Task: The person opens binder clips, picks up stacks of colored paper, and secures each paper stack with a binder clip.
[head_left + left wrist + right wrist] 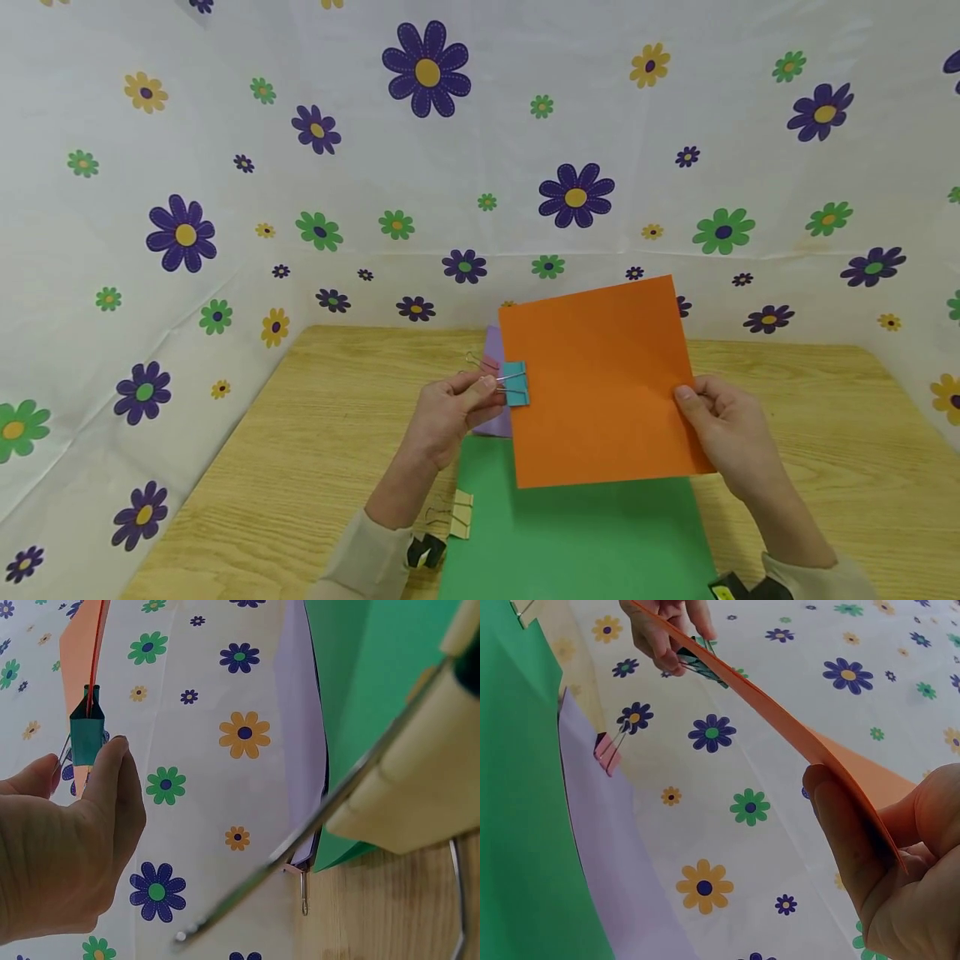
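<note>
Orange paper [600, 383] is held up in the air between both hands. A teal binder clip [516, 383] sits on its left edge, and my left hand [453, 408] pinches the clip's wire handles between thumb and fingers. My right hand [731, 433] grips the paper's right edge, thumb on the near face and fingers behind, as the right wrist view shows. Below the orange sheet lies green paper [585, 542] with a cream binder clip [461, 514] on its left edge. Behind that is purple paper [493, 425], partly hidden, bearing a pink binder clip [609, 754].
The wooden table [322, 433] extends to both sides of the papers. A white flower-print cloth [480, 150] hangs behind the table and along its sides. In the left wrist view, the cream clip's wire handle [277, 855] looms close to the camera.
</note>
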### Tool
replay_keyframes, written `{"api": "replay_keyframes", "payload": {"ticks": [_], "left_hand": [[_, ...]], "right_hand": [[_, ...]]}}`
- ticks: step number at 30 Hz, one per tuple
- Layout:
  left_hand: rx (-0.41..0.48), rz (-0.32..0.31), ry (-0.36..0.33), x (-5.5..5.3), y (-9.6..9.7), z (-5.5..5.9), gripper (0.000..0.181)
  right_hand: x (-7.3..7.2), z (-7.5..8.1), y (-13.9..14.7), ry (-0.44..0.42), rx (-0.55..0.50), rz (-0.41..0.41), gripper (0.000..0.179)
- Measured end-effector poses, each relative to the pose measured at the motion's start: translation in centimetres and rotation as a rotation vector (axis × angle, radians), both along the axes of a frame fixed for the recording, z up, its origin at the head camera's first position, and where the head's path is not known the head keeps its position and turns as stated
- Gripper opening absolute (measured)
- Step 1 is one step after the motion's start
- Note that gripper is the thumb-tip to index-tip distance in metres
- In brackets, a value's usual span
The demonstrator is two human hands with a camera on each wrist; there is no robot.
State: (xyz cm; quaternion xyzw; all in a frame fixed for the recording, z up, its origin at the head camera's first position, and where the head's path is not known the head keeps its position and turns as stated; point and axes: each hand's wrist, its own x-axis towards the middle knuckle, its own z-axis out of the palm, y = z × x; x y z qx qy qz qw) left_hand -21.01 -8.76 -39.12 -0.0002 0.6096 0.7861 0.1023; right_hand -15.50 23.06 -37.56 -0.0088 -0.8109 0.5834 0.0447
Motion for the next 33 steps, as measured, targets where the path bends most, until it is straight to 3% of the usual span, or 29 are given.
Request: {"api": "replay_keyframes", "payload": {"ticks": [9,17,25,33], "left_hand": [[-0.033,0.002,0.021,0.1,0.6,0.0,0.033],[-0.065,0.04,0.045,0.1,0.3,0.2,0.035],[-0.099,-0.025,0.091,-0.1,-0.2,0.5,0.042],[-0.193,-0.06,0.08,0.0,-0.1,0.6,0.035]], "right_hand": [[-0.3,-0.1,-0.8,-0.047,-0.017,0.056,0.036],[-0.1,0.1,-0.3,-0.05,0.002,0.045,0.039],[-0.2,0.4,0.5,0.011,0.029,0.072,0.035],[-0.5,-0.2,1.5,-0.023,0.038,0.114,0.035]]}}
